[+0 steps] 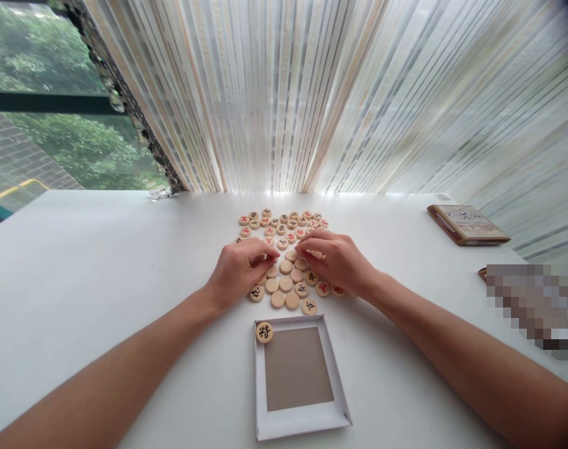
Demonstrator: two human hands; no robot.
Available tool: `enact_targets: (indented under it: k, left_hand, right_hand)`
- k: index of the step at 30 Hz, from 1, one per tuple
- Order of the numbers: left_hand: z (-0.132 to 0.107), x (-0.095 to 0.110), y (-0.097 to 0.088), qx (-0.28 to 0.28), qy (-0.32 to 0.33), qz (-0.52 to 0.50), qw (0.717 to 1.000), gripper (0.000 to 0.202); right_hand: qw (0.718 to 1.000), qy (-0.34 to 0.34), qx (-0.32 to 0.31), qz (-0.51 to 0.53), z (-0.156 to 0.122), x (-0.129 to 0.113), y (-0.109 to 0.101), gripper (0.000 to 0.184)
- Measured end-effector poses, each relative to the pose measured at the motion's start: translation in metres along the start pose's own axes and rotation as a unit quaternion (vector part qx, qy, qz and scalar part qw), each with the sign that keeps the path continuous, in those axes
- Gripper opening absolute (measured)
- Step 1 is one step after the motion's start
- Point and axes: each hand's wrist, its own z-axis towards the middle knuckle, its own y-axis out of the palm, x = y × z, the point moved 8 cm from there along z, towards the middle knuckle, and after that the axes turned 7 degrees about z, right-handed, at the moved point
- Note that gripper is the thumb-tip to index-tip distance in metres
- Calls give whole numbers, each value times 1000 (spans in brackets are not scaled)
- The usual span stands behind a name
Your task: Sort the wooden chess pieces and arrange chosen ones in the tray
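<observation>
Many round wooden Chinese chess pieces [286, 284] lie on the white table ahead of me. The far ones show red or black characters; most in the nearer middle are blank side up. My left hand [243, 267] is at the left edge of the blank pieces, its thumb and fingertips pinched together. Across from it, my right hand [337, 259] bends over the pieces with fingertips drawn together. Whatever sits between the fingertips of either hand is too hidden to make out. Close to me lies a shallow white box [307, 420], with one black-marked piece [264, 332] at its far left corner.
A flat brown box [471, 224] lies at the far right of the table [125, 249]. Nearer on the right is a blurred-out object [536, 305]. A string curtain [265, 93] hangs along the table's back edge, beside a window [45, 62] at left.
</observation>
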Motion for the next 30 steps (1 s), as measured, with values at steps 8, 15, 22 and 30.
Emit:
enact_targets:
  k: [8,15,22,30]
  left_hand:
    - [0,4,2,-15,15,11,1000,15]
    - [1,-12,-25,82,-40,64,994,13]
    - [4,-32,-29,49,-79,129,987,11]
    - [1,-32,-14,-22,-69,159,985,21]
  right_hand:
    - [1000,-10,-23,0,2,-1,3,22]
    - [993,92,76,-14,5,28,-42,15]
    - [988,153,14,-27,1,47,-27,13]
    - [985,171,18,-18,-1,52,-19,9]
